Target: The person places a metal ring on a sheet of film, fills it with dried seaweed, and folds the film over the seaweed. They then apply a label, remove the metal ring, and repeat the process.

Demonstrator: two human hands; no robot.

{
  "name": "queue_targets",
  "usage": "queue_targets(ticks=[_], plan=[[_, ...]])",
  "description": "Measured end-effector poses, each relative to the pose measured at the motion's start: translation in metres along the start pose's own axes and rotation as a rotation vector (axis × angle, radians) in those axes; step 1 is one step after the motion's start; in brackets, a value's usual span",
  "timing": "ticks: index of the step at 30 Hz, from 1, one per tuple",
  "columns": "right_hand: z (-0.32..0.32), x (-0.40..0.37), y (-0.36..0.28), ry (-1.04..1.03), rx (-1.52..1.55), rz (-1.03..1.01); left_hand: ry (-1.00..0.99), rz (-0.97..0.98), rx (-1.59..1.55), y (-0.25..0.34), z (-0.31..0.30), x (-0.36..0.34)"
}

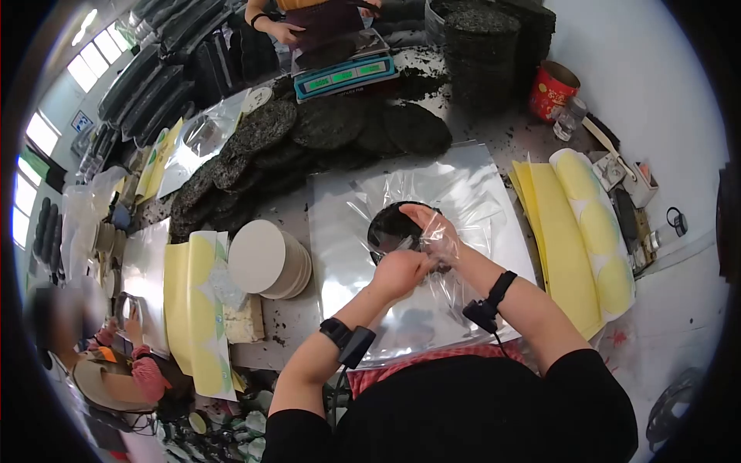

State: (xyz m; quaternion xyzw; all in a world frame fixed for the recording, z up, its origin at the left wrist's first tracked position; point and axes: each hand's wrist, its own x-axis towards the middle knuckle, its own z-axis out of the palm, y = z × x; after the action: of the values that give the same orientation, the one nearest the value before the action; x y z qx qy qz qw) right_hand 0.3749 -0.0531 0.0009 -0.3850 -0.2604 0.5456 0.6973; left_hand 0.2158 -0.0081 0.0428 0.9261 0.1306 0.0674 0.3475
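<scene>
A dark, round, dried seaweed cake [395, 229] lies in front of me on clear plastic film [451, 297], which is gathered up in creases around it. My left hand [403, 272] is closed at the cake's near edge, pinching a fold of the film. On the cake's right side my right hand [434, 233] lies with its fingers stretched over the rim, film bunched across the palm. Both hands nearly meet, and their thumbs are partly hidden by the shiny film. Beneath everything are silvery plastic sheets [340, 309].
A stack of round white cards [266, 258] stands left. Overlapping dark cakes [324, 123] lie behind, before a scale [343, 76] where another person works. Yellow label sheets [567, 247] lie right, near a red tin [552, 91] and glass jar [570, 119]. Another person sits at left.
</scene>
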Motion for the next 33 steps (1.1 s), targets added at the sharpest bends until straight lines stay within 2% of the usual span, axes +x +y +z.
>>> queue_targets(ticks=[1,2,3,5,7,8,9,10,11,12,13,14,15,17,18,19,20,22,23,24,26,27,30,32,33], plan=[[0.0,0.004,-0.004,0.035,0.0,0.042,0.039,-0.104,0.018,0.007,-0.001,0.003],[0.007,0.003,-0.012,0.072,0.003,0.078,0.024,-0.13,0.029,0.002,0.003,0.004],[0.01,-0.005,-0.027,0.208,0.177,0.175,0.013,-0.153,0.038,-0.009,0.009,0.007],[0.051,-0.075,-0.063,0.097,-1.211,-0.306,0.015,-0.238,0.069,-0.022,0.018,0.017],[0.057,-0.12,-0.076,-0.101,-2.065,-0.587,-0.014,-0.188,0.009,-0.01,0.006,0.018],[0.04,-0.126,-0.094,-0.157,-2.059,-0.365,-0.044,-0.162,-0.015,-0.003,0.0,0.016],[0.023,-0.132,-0.112,-0.199,-2.049,-0.143,-0.16,-0.145,0.044,-0.001,-0.007,0.018],[0.001,-0.119,-0.145,-0.19,-1.812,0.275,-0.21,-0.144,0.069,0.002,-0.008,0.016],[0.012,-0.118,-0.172,0.102,-1.658,-0.067,-0.254,-0.145,0.094,0.004,-0.01,0.018],[0.031,-0.124,-0.194,0.218,-1.633,-0.434,-0.295,-0.147,0.117,0.005,-0.011,0.021],[0.047,-0.134,-0.201,0.198,-1.691,-0.686,-0.289,-0.145,0.111,0.002,-0.006,0.017],[0.057,-0.143,-0.194,0.094,-1.775,-0.785,-0.287,-0.141,0.103,-0.002,0.001,0.013],[0.057,-0.15,-0.174,-0.049,-1.866,-0.782,-0.268,-0.129,0.104,-0.006,0.0,0.015],[0.028,-0.161,-0.11,-0.299,-1.947,-0.489,-0.298,-0.123,0.09,-0.006,-0.007,0.018],[0.001,-0.156,-0.081,-0.322,-1.907,-0.315,-0.322,-0.127,0.072,-0.004,-0.005,0.013],[-0.018,-0.146,-0.062,-0.248,-1.815,-0.224,-0.31,-0.125,0.083,-0.002,-0.006,0.012],[-0.016,-0.128,-0.062,-0.12,-1.657,-0.243,-0.345,-0.113,0.135,0.0,-0.006,0.011],[0.008,-0.094,-0.061,0.025,-1.298,-0.447,-0.396,-0.108,0.244,0.002,-0.009,0.016],[0.023,-0.076,-0.064,0.07,-1.124,-0.56,-0.346,-0.128,0.252,0.005,-0.008,0.016],[0.053,-0.065,-0.06,-0.049,-1.078,-0.625,-0.336,-0.077,0.292,0.0,-0.002,0.009],[0.049,-0.039,-0.042,-0.191,-1.324,-0.214,-0.3,0.04,0.382,-0.012,0.003,0.0],[0.043,-0.025,-0.034,-0.273,-1.441,-0.005,-0.209,-0.164,0.366,-0.006,0.007,-0.006],[0.034,-0.017,-0.003,-0.258,-1.768,0.138,0.289,0.138,0.085,-0.013,-0.019,-0.052],[0.047,-0.012,-0.005,-0.292,-1.808,0.14,0.717,0.003,0.372,-0.012,-0.044,-0.064],[0.053,-0.006,-0.007,-0.316,-1.819,0.174,0.849,-0.078,0.3,-0.007,-0.05,-0.049]])
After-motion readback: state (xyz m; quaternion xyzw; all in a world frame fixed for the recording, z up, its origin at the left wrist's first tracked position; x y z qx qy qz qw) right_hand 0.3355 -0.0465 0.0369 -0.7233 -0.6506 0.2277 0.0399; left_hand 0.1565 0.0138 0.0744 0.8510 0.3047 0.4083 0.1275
